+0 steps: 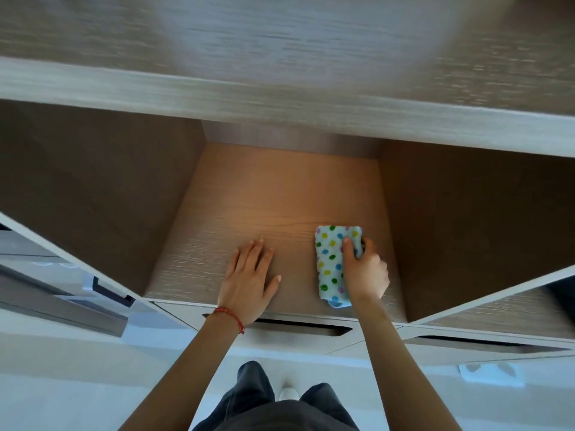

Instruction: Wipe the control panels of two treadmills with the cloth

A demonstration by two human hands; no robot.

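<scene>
Head view, looking down into an open wooden shelf (267, 194) compartment at centre frame. The left hand (249, 279) lies flat on the shelf floor, fingers spread, palm down; a red bracelet (228, 317) circles its wrist. The right hand (365, 270), right of centre, grips a folded cloth (331, 262) with coloured dots, thumb on top and fingers curled around its right edge; the cloth rests on the shelf floor. Below the shelf, a drawer (298, 332) with a recessed handle slot appears. Dark trousers (280, 409) fill the bottom centre.
</scene>
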